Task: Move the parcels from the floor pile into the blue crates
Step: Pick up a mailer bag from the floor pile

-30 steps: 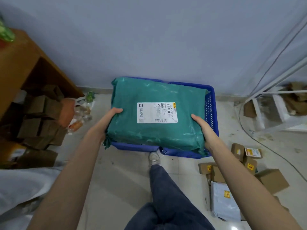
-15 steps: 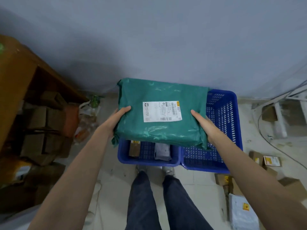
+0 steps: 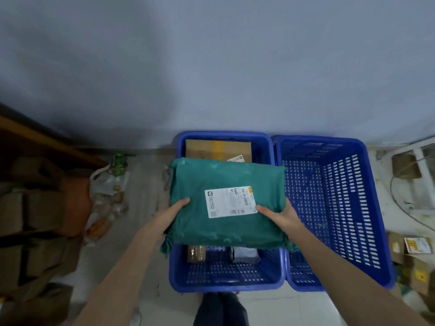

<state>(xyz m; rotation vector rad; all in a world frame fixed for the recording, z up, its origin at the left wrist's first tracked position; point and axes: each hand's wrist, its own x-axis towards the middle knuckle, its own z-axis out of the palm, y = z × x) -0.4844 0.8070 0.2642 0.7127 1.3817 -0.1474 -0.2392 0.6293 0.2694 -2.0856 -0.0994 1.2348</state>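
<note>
On the far left, by the wall, I see brown cardboard boxes [image 3: 35, 208] stacked up, dull and square, with a crinkly plastic bag [image 3: 106, 198] lying beside them.

Next comes my left hand [image 3: 169, 216]. Its thumb lies on top of the green parcel [image 3: 226, 203] and the fingers are tucked under its left edge, holding it. A second ago this parcel hid almost all of the crates. Now it has come down lower and sits right over the left blue crate [image 3: 223, 276], so I think it is nearly ready to drop in.

The parcel is a soft, shiny, wrinkly bag with a flat white label [image 3: 229, 202]. My right hand [image 3: 283, 216] grips its right edge the same way.

Under the parcel, the left crate already holds a brown box [image 3: 217, 148] and small packs. To its right, the other blue crate [image 3: 334, 208], hard plastic full of little slots, has nothing in it that I can see. More small boxes [image 3: 410, 250] lie on the floor right of that.
</note>
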